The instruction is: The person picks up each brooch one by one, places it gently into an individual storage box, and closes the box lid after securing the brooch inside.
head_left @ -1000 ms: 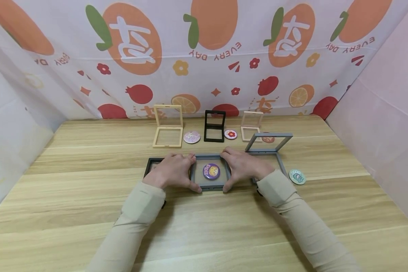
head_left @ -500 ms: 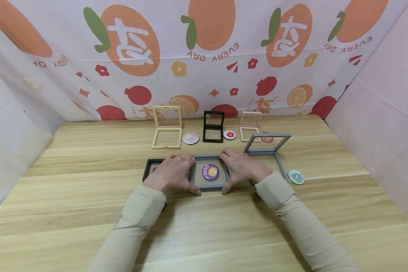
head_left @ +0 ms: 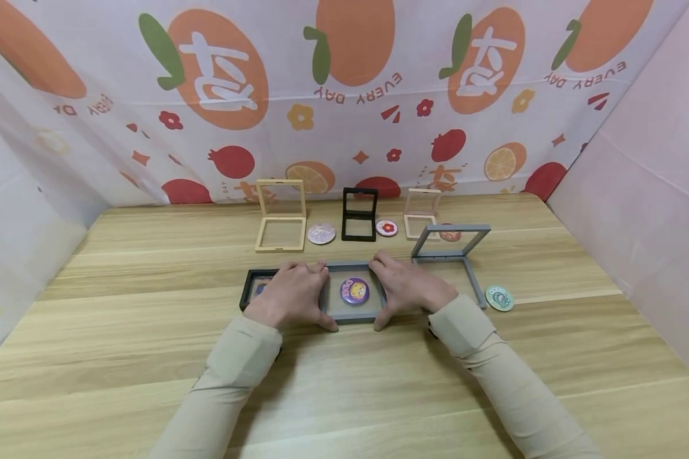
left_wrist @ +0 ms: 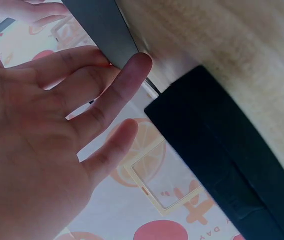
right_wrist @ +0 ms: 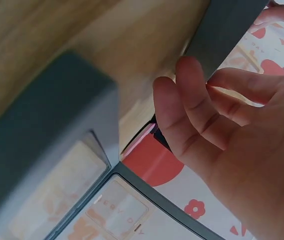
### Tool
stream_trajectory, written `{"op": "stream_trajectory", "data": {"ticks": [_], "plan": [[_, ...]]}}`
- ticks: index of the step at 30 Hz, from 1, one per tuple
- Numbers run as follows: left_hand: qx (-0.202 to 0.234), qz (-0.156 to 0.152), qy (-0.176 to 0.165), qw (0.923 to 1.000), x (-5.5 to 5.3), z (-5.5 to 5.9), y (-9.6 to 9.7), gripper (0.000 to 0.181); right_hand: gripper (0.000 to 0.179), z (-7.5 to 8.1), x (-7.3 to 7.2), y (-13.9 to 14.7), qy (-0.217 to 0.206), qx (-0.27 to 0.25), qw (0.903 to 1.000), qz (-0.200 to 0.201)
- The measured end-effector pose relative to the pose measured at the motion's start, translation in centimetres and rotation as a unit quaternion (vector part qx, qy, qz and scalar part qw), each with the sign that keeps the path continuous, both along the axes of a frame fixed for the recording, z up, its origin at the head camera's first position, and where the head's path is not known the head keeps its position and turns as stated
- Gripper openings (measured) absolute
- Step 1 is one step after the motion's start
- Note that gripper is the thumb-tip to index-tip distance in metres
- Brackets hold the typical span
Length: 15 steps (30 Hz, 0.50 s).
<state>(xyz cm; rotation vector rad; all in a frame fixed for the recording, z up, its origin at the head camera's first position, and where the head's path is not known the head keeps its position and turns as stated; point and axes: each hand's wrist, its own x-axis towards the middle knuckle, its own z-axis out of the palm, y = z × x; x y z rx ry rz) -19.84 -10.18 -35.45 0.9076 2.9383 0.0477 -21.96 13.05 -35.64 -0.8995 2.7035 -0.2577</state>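
A closed grey-blue display frame point(head_left: 353, 318) lies flat on the table, a round purple badge point(head_left: 355, 291) with a yellow cartoon animal showing through its clear film. My left hand point(head_left: 295, 294) holds its left side, thumb at the near corner and fingers toward the far one. On the opposite side my right hand point(head_left: 406, 285) grips it in the same way. Close under the left hand is a dark frame point(head_left: 245, 294), partly covered. An open grey-blue frame point(head_left: 476, 287) stands beside the right hand, its lid raised; a mint-green badge point(head_left: 500, 298) lies right of it.
Along the back stand an open yellow frame point(head_left: 280, 249), an open black frame point(head_left: 358, 238) and an open pale pink frame point(head_left: 421, 218). Near them lie a lilac badge point(head_left: 321, 234), a red-flower badge point(head_left: 387, 227) and a red badge point(head_left: 450, 236). A fruit-print cloth point(head_left: 333, 143) hangs behind.
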Motion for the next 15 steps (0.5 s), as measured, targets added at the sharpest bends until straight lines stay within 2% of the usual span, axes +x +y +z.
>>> {"op": "stream_trajectory", "data": {"ticks": [15], "plan": [[0.01, -0.006, 0.007, 0.9999, 0.08, -0.03, -0.1, 0.087, 0.11, -0.08, 0.09, -0.02, -0.014, -0.01, 0.9998, -0.009]]}}
